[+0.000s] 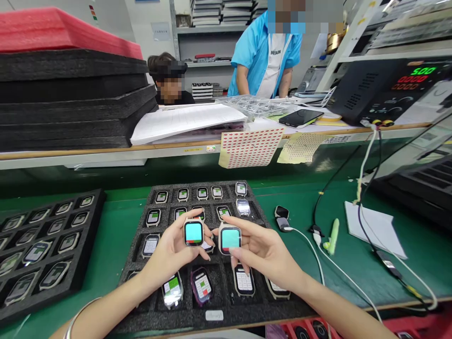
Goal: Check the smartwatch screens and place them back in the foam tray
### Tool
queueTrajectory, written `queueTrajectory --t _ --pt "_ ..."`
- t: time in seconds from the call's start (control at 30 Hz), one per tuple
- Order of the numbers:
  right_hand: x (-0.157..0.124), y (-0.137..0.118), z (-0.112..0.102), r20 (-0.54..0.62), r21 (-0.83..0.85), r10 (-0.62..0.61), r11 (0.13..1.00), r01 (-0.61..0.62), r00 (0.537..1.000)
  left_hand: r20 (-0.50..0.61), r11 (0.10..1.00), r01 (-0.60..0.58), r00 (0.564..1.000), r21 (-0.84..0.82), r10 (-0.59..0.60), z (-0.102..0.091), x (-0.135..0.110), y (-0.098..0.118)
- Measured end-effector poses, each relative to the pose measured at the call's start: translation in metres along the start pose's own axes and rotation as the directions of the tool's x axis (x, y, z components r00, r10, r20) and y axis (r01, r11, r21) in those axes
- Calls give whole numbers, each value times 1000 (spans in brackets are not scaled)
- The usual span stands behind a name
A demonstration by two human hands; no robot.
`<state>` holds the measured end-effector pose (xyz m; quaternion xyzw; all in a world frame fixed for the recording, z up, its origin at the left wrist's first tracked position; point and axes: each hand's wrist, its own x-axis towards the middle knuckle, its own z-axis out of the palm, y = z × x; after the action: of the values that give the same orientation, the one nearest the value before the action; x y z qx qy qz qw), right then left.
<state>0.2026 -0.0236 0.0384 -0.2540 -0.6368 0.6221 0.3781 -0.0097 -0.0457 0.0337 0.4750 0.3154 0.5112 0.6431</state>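
Note:
My left hand (pixel 176 242) is closed around a smartwatch body (pixel 194 232) without a strap, its screen lit cyan with a red and green strip along the bottom. In my right hand (pixel 259 245) is a second strapless smartwatch (pixel 230 239), also showing cyan, with the thumb at its lower edge. Both are held side by side above a black foam tray (pixel 158 313). Rows of similar watches sit in the tray's pockets, many with white and green grids on their screens. One watch (pixel 202 285) in the front row has a purple case. My hands cover some middle pockets.
Another foam tray (pixel 100 200) of watches lies left. At right are a watch (pixel 281 212) by a charging cable, a green pen-like object (pixel 334 235), paper (pixel 374 228) and wires. A power supply (pixel 388 89), phone (pixel 301 117) and foam stack (pixel 70 99) occupy the shelf. Two people are beyond.

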Motion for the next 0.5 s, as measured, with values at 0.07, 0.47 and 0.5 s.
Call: queueTrajectory --t 0.07,0.47,0.5 --pt "-1 0 -2 2 -37 -5 999 5 1000 -4 1000 10 1000 5 -10 1 0 1" --pt "-22 -8 -43 -112 -529 70 840 -119 991 59 998 55 997 10 -56 2 -1 -4" --pt "-23 -8 -50 -124 -627 49 770 -116 991 89 997 68 994 26 -70 2 0 -4"
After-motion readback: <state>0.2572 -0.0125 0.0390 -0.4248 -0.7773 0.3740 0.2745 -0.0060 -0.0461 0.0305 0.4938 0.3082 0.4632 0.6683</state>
